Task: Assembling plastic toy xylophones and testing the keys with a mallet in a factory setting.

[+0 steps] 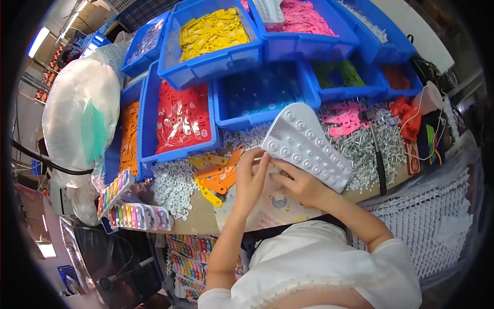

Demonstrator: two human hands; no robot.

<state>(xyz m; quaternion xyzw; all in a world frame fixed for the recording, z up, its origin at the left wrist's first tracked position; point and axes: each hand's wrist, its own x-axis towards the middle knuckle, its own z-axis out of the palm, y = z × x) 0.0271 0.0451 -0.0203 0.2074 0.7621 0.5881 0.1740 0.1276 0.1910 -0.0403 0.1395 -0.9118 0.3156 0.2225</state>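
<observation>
At the centre of the frame, the left hand (250, 180) and right hand (301, 186) both pinch the lower edge of a white studded plastic tray (306, 145), tilted above the tabletop (195, 219); orange and yellow strips (216, 175) lie just left, silver screws (368, 149) right

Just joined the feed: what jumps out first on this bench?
Both hands, left hand and right hand, hold a white moulded tray with round dimples at centre. Behind it stand blue bins of yellow, red and pink flat parts. A heap of silvery screws lies to its right.
</observation>
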